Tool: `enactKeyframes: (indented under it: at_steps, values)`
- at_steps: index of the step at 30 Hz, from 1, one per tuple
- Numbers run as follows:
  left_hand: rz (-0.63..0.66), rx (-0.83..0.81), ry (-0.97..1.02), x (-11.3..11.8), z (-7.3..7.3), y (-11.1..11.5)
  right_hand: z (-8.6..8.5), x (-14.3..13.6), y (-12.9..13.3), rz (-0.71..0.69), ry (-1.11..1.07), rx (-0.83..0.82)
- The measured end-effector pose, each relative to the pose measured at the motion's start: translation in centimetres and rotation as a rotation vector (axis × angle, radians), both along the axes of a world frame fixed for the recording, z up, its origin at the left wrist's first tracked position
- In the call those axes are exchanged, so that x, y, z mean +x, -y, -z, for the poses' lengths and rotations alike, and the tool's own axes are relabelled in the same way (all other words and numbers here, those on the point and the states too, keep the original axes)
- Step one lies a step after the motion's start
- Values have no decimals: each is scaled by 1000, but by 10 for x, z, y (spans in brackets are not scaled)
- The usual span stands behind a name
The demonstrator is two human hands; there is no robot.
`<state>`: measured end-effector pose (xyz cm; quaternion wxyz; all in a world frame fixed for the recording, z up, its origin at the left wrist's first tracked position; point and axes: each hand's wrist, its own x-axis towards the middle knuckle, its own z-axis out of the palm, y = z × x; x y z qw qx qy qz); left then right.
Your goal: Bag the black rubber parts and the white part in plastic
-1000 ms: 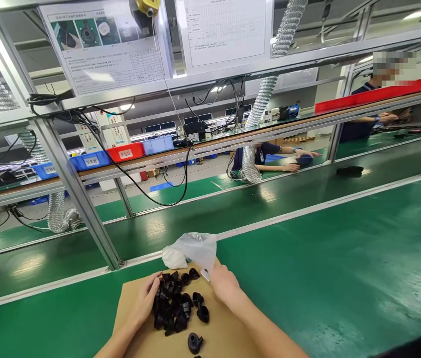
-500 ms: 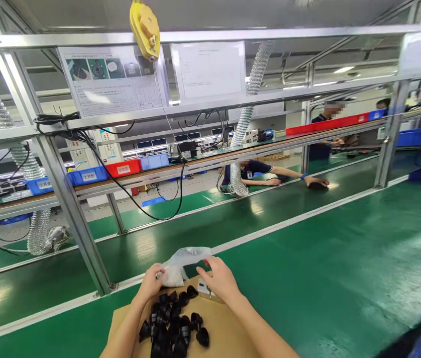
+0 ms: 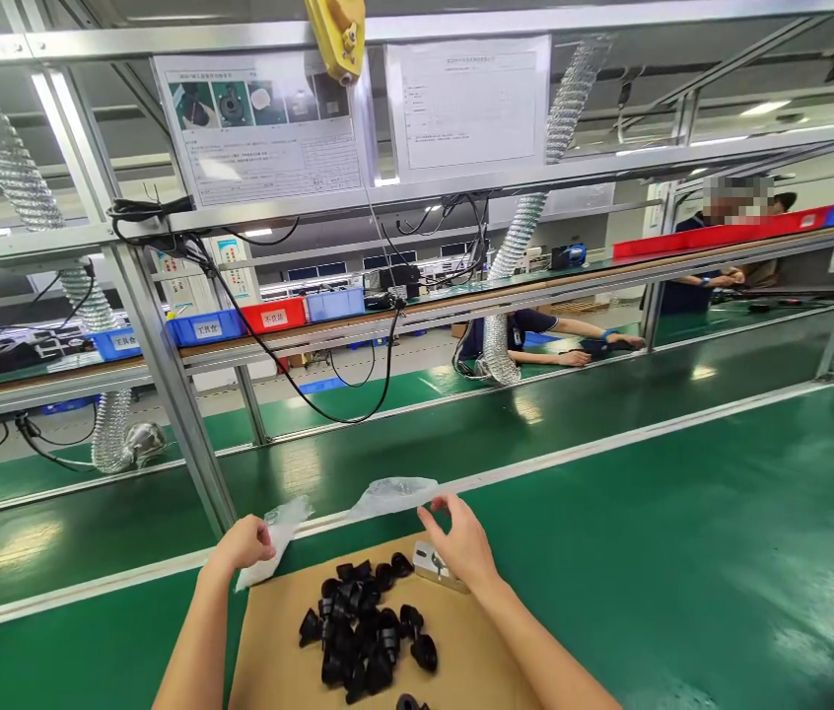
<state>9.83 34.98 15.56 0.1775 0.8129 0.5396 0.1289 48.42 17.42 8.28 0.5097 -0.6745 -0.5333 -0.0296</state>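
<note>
A worker's left hand (image 3: 243,542) pinches one clear plastic bag (image 3: 274,537) at its upper end, the bag hanging down over the white rail toward the cardboard sheet (image 3: 453,656). The right hand (image 3: 465,542) has its fingers curled loosely at the edge of a second clear bag (image 3: 392,495), which lies across the rail; whether it grips the film or only touches it cannot be told. A small white-and-grey piece (image 3: 433,564) sits just under that hand on the sheet.

Both bags look flat and empty. What they might have carried, a heap of black parts (image 3: 365,621), lies loose on the cardboard between the forearms, with one stray at the near edge.

The risks, as a judgement: thin film held by a fingertip pinch could slip or flutter onto the green conveyor (image 3: 461,444) beyond the rail, and a forearm brushing the unboxed heap could scatter parts off the sheet onto the table (image 3: 683,552).

Blue bins (image 3: 202,327) and a red bin (image 3: 273,316) stand on the shelf behind; their contents are not visible.
</note>
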Motion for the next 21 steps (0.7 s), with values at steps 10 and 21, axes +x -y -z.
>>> enactKeyframes:
  at_steps: [10, 21]
  values:
    - [413, 161, 465, 100, -25, 81, -6, -17, 4, -27, 191, 287]
    - [478, 195, 494, 149, 13, 77, -22, -34, 20, -182, 542, 413]
